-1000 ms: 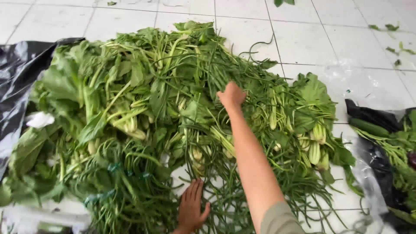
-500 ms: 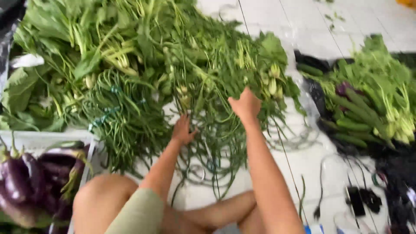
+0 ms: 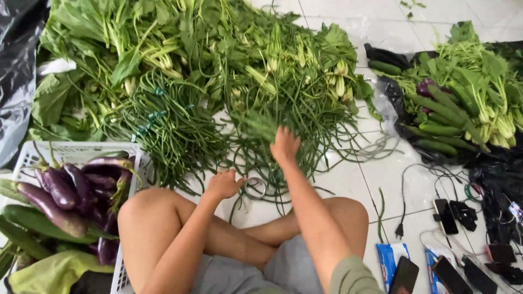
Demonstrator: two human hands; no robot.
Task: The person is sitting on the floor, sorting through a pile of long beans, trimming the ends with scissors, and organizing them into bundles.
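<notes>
I sit cross-legged on a white tiled floor [image 3: 381, 179] before a big heap of leafy greens [image 3: 163, 38] and loose long beans [image 3: 294, 109]. My right hand [image 3: 284, 146] reaches forward and is closed around a bunch of long beans at the near edge of the heap. My left hand [image 3: 224, 184] rests by my knee, fingers curled against long bean strands next to a small ring of rubber band [image 3: 255, 188]. Tied bundles of long beans [image 3: 169, 125] lie just left of my hands.
A white plastic basket [image 3: 71, 152] at the left holds purple eggplants [image 3: 60, 190] and cucumbers. At the right, greens and cucumbers [image 3: 447, 109] lie on black plastic. Phones, cables and chargers [image 3: 452, 218] lie on the floor at the lower right. Black plastic sheet [image 3: 16, 65] far left.
The view has tilted down and my legs now show. My right hand has pulled back from the heap's middle to its near edge with beans in it; my left hand moved toward my knee.
</notes>
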